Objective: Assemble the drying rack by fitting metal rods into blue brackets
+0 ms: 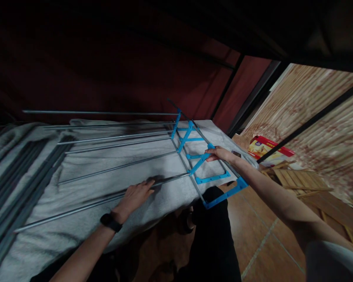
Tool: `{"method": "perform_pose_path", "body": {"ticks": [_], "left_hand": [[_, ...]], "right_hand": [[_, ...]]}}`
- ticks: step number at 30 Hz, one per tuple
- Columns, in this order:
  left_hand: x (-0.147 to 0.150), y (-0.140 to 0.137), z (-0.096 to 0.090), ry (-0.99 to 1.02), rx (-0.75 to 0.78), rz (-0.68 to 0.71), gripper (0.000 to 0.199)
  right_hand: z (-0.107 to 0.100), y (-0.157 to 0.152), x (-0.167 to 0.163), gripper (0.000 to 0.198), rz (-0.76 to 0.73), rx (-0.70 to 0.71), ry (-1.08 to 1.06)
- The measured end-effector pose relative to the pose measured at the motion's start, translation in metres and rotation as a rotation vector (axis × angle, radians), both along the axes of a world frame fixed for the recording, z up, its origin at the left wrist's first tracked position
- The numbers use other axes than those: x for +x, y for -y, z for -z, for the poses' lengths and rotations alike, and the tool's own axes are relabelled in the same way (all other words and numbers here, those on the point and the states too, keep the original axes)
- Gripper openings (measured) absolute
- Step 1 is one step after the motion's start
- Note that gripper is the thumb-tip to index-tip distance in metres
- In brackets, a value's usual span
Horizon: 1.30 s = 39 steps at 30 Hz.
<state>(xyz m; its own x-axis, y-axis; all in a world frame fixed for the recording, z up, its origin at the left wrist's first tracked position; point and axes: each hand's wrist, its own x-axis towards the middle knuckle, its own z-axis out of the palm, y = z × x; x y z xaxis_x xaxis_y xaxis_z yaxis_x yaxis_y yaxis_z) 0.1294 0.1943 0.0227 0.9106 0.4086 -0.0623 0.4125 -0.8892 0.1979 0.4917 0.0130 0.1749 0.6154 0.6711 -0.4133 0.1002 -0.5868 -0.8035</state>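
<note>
Rack of thin grey metal rods (117, 137), smooth and faintly shiny, lying roughly parallel and joined at one end to a bright blue plastic frame (214, 178) built of flat angular struts. The whole rack rests on a pale grey blanket (76, 188), soft and nubbly, which drapes over the near edge of a bed-like surface.

Left hand (133, 197), black watch (111, 222) on the wrist, lies palm-down over the nearest rod (85, 205), fingers stretched forward and loosely curled on it. Right hand (220, 154), arm extended, pinches a blue strut at the frame's middle, fingers narrow around it.

More dark rods (14, 176) lie bundled at far left. Dim dark-red wall behind. Floor of brown tile (259, 239); wooden slatted pieces (300, 182) and a red-and-yellow box (266, 149) at right, beside a streaked wood-grain panel (320, 113).
</note>
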Motion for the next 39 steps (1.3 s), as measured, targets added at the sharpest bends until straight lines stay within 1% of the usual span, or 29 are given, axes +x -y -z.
{"method": "perform_pose_path", "body": {"ticks": [3, 5, 8, 11, 13, 16, 18, 20, 22, 27, 29, 31, 33, 36, 39], "left_hand": [[-0.006, 0.007, -0.005, 0.117, 0.15, -0.002, 0.056], [-0.016, 0.012, -0.01, 0.222, 0.218, 0.043, 0.056], [-0.043, 0.019, -0.016, 0.352, 0.251, 0.104, 0.046], [-0.08, 0.023, -0.017, 0.374, 0.253, 0.09, 0.042], [-0.103, 0.023, -0.016, 0.374, 0.221, 0.021, 0.038], [-0.132, 0.016, -0.013, 0.412, 0.129, -0.153, 0.035], [-0.143, 0.01, -0.01, 0.45, 0.061, -0.279, 0.037], [-0.149, 0.004, -0.006, 0.471, -0.004, -0.38, 0.039], [-0.151, 0.0, -0.003, 0.458, -0.052, -0.444, 0.04], [-0.149, -0.003, -0.002, 0.368, -0.055, -0.617, 0.041], [-0.147, -0.003, -0.003, 0.295, -0.12, -0.646, 0.04], [-0.144, -0.003, -0.004, 0.288, -0.219, -0.597, 0.04], [-0.136, -0.006, -0.007, 0.371, -0.251, -0.511, 0.041], [-0.108, -0.023, -0.013, 0.487, -0.157, -0.43, 0.043], [-0.068, -0.049, -0.012, 0.449, -0.052, -0.409, 0.039]], "right_hand": [[0.002, -0.001, 0.001, 0.021, 0.013, 0.007, 0.003], [0.004, -0.001, 0.003, 0.02, 0.036, -0.003, -0.002], [0.007, 0.0, 0.004, 0.015, 0.07, -0.009, -0.037], [0.008, 0.001, 0.004, 0.012, 0.08, 0.018, -0.093], [0.009, 0.001, 0.002, 0.013, 0.086, 0.037, -0.139], [0.01, 0.001, -0.003, 0.011, 0.117, 0.068, -0.192], [0.01, 0.0, -0.008, 0.009, 0.128, 0.083, -0.206], [0.009, 0.0, -0.013, 0.006, 0.107, 0.078, -0.193], [0.005, -0.002, -0.019, 0.008, 0.057, 0.054, -0.135], [-0.011, -0.009, -0.031, 0.029, -0.108, -0.025, 0.134], [-0.015, -0.012, -0.035, 0.032, -0.151, -0.032, 0.196], [-0.017, -0.014, -0.037, 0.031, -0.181, -0.041, 0.221], [-0.017, -0.015, -0.039, 0.03, -0.187, -0.065, 0.23], [-0.012, -0.015, -0.038, 0.03, -0.148, -0.101, 0.214], [-0.006, -0.016, -0.032, 0.027, -0.086, -0.107, 0.177]]}}
